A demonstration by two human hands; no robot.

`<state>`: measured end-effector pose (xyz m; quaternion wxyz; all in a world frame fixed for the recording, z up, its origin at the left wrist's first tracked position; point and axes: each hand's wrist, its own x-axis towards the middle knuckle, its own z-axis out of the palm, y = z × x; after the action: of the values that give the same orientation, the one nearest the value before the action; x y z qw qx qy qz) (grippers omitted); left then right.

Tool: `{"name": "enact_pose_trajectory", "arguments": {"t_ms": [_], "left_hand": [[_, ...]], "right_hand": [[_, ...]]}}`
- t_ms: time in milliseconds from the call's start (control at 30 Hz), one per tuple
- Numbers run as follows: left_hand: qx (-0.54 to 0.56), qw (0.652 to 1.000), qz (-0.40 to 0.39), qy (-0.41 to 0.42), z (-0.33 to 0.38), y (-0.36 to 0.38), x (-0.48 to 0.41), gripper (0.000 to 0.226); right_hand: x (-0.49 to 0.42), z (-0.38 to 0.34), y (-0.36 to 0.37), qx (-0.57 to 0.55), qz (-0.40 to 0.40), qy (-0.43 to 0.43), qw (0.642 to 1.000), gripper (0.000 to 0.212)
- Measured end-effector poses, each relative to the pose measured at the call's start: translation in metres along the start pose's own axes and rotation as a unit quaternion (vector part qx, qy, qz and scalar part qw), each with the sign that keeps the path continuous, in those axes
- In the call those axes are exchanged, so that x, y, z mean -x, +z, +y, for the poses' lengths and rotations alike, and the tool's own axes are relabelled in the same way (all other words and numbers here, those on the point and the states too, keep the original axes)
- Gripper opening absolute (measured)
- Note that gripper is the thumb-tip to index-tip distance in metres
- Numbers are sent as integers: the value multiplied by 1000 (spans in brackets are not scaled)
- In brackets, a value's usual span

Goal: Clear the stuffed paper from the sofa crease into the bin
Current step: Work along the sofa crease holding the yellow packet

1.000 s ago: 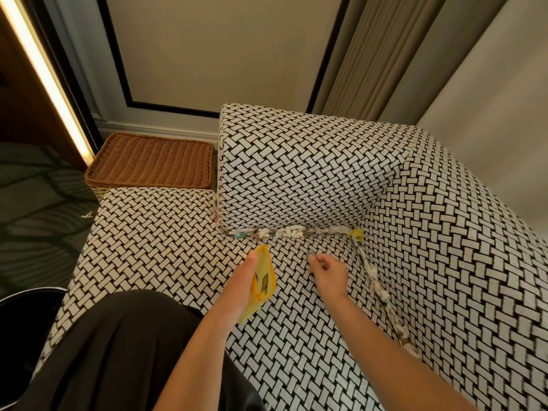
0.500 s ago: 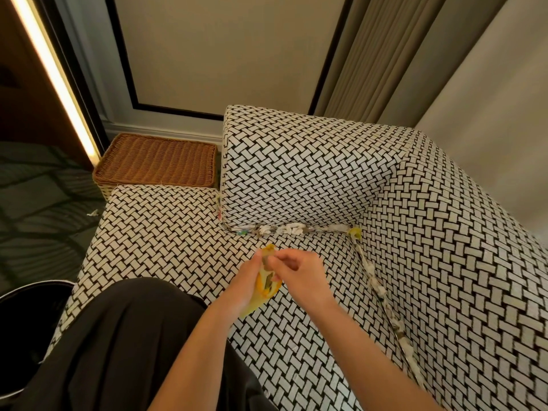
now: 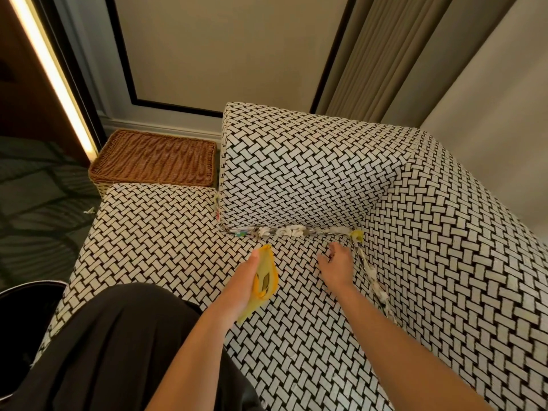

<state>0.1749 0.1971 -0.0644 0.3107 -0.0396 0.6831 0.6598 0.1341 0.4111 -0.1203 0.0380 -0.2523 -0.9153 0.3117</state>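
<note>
Crumpled paper (image 3: 284, 231) is stuffed along the crease between the sofa seat (image 3: 154, 232) and the armrest block, and more paper (image 3: 374, 281) runs down the crease at the backrest. A yellow scrap (image 3: 356, 235) sits in the corner where both creases meet. My left hand (image 3: 241, 284) holds a yellow paper wrapper (image 3: 264, 280) above the seat. Just left of the corner, my right hand (image 3: 336, 264) hovers over the seat with its fingers loosely apart and nothing in them. The black bin (image 3: 20, 315) stands at the lower left, beside the sofa.
A brown wicker basket (image 3: 154, 158) stands on the floor behind the seat's far left end. A small paper scrap (image 3: 89, 210) lies on the dark floor. My dark-clothed lap (image 3: 118, 351) fills the lower middle. Curtains hang behind the sofa.
My right hand came over to the wrapper in my left hand, then moved back toward the corner of the creases, empty. The left hand kept its hold on the yellow wrapper.
</note>
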Motion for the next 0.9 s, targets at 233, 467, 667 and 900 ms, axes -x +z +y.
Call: {"name": "enact_pose_trajectory", "arguments": {"t_ms": [233, 467, 667, 900], "left_hand": [[25, 999, -19, 8, -3, -3, -7, 52], [63, 998, -28, 12, -3, 0, -14, 50], [68, 996, -50, 19, 0, 4, -12, 51], [63, 996, -56, 32, 2, 4, -9, 52]], "right_hand": [[-47, 4, 4, 91, 39, 24, 995, 38], [-73, 2, -3, 135, -24, 58, 989, 40], [-79, -1, 2, 223, -24, 35, 974, 50], [-81, -6, 5, 246, -6, 45, 968, 45]]}}
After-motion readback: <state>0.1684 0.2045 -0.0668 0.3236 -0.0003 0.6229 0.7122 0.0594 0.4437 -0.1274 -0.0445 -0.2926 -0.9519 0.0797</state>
